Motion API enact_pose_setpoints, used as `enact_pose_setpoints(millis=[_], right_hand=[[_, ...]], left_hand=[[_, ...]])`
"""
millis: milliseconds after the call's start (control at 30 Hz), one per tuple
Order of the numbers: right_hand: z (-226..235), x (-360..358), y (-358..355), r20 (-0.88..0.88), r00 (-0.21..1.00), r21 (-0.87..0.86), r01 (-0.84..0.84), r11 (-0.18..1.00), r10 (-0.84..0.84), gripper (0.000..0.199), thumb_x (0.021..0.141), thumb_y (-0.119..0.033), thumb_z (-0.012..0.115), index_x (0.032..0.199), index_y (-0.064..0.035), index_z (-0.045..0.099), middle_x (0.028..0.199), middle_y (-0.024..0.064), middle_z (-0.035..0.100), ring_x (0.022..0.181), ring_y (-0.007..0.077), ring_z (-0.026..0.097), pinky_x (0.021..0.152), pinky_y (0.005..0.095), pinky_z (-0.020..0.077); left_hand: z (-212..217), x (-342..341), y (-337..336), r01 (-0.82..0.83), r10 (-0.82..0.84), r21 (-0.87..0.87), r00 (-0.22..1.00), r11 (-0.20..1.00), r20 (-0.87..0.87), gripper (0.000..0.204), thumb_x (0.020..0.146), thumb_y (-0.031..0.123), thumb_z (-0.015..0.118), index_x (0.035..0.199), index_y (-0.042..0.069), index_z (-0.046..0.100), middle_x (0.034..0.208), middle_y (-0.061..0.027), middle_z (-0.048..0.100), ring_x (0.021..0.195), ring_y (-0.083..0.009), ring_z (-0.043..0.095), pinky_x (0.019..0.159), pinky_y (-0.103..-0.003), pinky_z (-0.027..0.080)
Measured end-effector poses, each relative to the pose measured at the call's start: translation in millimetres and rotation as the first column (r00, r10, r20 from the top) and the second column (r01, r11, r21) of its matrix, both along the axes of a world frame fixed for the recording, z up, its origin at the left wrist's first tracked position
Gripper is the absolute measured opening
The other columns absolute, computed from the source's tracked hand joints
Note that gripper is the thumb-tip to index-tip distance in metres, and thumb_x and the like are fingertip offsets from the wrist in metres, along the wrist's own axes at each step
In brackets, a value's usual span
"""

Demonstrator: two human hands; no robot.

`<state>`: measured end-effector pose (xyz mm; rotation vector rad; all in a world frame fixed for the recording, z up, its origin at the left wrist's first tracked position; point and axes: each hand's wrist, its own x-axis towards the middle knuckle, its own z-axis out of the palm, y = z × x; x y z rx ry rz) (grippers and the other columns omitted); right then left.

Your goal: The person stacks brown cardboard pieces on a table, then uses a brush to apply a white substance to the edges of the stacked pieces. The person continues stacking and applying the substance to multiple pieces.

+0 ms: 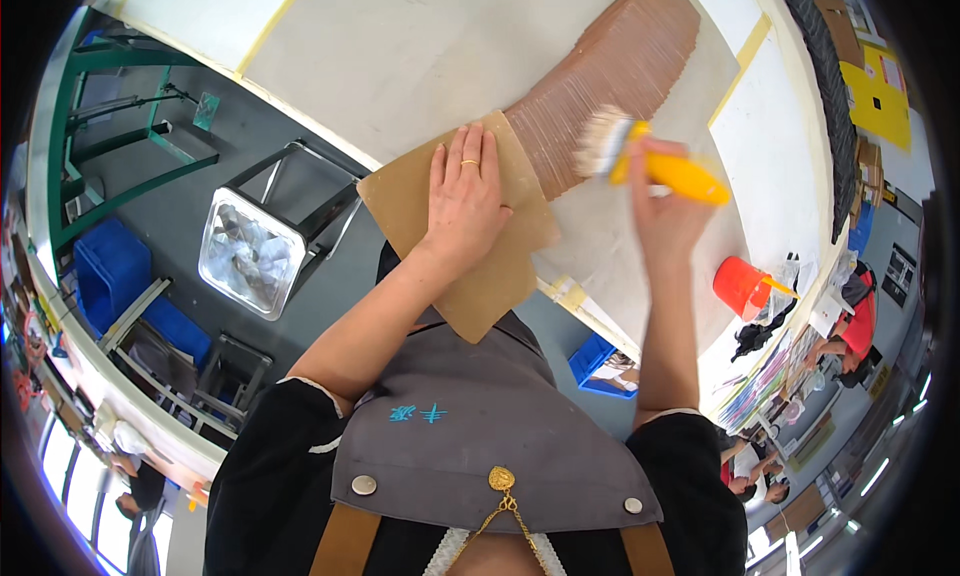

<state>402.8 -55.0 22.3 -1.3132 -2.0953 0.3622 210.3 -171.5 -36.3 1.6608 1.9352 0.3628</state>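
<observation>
My left hand (470,196) lies flat, fingers stretched out, on a tan sheet (475,296) that looks like card or stiff paper. The sheet overhangs the table's near edge and covers the near end of a fanned row of thin brown overlapping pieces (625,61). Their edges show as many fine lines; I cannot tell the material. My right hand (665,201), blurred by motion, grips a brush (685,176) by its yellow handle. The brush's pale bristles are over the right edge of the brown row; whether they touch it is unclear.
A red cup (740,288) with a yellow stick stands right on the grey-covered table (400,56). Left of the table are a metal-framed stool (252,251), a green frame (85,126) and blue bins (112,261). Another blue bin (603,366) sits below the near edge. Other people are farther off.
</observation>
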Motion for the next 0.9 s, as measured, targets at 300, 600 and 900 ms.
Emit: enact_pose_setpoints(millis=[300, 600, 900], right_hand=[[13.8, -6.3, -3.7, 0.068, 0.987, -0.13, 0.151, 0.98, -0.143, 0.011, 0.092, -0.028, 0.074, 0.091, -0.0175, 0.069, 0.071, 0.0049, 0.069, 0.063, 0.0227, 0.068, 0.052, 0.033, 0.0485], [5.2, 22.9, -35.0, 0.153, 0.979, -0.132, 0.154, 0.979, -0.133, 0.012, 0.086, -0.01, 0.079, 0.098, -0.009, 0.074, 0.081, 0.0048, 0.073, 0.069, 0.0179, 0.07, 0.064, 0.0286, 0.0553], [-15.0, 44.9, -39.8, 0.352, 0.924, -0.099, 0.195, 0.976, -0.149, 0.015, 0.085, -0.009, 0.08, 0.098, -0.0084, 0.073, 0.077, 0.0061, 0.072, 0.065, 0.0155, 0.068, 0.06, 0.0272, 0.0534]], left_hand=[[0.3, 1.2, 1.6, 0.0, 0.0, -0.002, 1.0, 1.0, -0.024, 0.1, 0.072, 0.021, 0.087, 0.151, -0.007, 0.031, 0.157, -0.0224, 0.033, 0.148, -0.0385, 0.031, 0.121, -0.051, 0.026], [1.2, 0.9, 1.6, 0.015, -0.015, 0.003, 1.0, 1.0, -0.024, 0.101, 0.071, 0.02, 0.088, 0.151, -0.007, 0.031, 0.157, -0.0234, 0.032, 0.147, -0.0396, 0.03, 0.12, -0.052, 0.027], [0.0, -0.8, 3.5, 0.008, -0.008, -0.005, 1.0, 1.0, -0.028, 0.1, 0.073, 0.02, 0.087, 0.151, -0.005, 0.031, 0.158, -0.022, 0.032, 0.148, -0.0392, 0.029, 0.12, -0.052, 0.027]])
